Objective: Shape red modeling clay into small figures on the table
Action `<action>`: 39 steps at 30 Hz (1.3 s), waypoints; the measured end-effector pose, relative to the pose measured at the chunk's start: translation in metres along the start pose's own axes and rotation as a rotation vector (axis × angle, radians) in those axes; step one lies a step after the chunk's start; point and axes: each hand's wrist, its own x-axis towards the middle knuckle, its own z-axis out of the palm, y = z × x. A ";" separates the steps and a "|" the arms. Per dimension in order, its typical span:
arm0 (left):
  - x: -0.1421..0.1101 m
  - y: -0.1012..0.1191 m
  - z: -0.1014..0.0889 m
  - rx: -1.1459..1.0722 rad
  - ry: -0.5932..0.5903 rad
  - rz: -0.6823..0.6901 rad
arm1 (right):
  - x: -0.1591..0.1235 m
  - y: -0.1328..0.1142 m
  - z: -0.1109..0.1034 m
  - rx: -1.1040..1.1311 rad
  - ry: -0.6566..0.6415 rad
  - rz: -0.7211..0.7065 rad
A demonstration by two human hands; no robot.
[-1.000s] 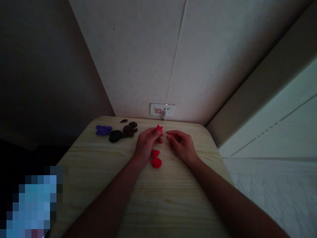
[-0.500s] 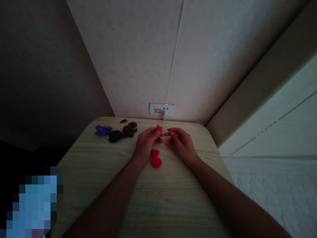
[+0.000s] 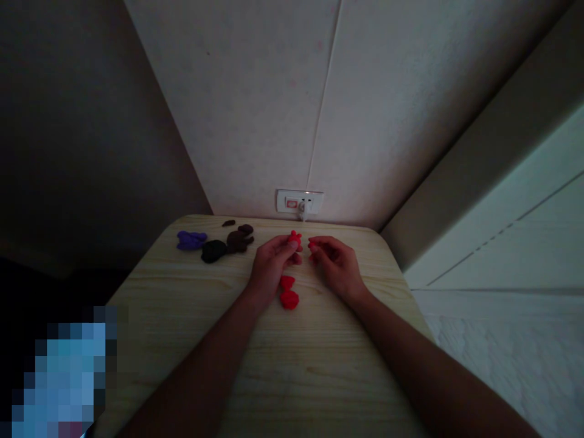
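Both my hands hover over a light wooden table [image 3: 274, 365] in dim light. My left hand [image 3: 270, 264] pinches a small red clay piece [image 3: 294, 238] between its fingertips. My right hand [image 3: 334, 263] is curled, its fingertips closed on a tiny red clay bit [image 3: 312, 247] just right of the first piece. A larger red clay lump [image 3: 288, 292] lies on the table between my wrists.
Purple clay [image 3: 190, 239], black clay [image 3: 213, 250] and brown clay pieces [image 3: 239, 239] lie at the table's far left. A wall socket [image 3: 298, 201] with a plug sits on the wall behind. A blurred blue patch is at lower left.
My right hand has closed its fingers and drawn slightly nearer the left hand's red piece. The left hand has stayed almost still.
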 end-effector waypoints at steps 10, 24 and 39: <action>-0.005 0.004 0.004 0.140 0.023 0.030 | 0.000 -0.004 0.000 0.004 0.067 0.029; -0.006 0.005 0.004 0.186 -0.013 0.054 | -0.002 -0.003 -0.001 0.015 0.033 0.050; -0.007 0.007 0.003 0.201 -0.006 -0.002 | -0.001 -0.002 -0.001 0.080 0.039 0.065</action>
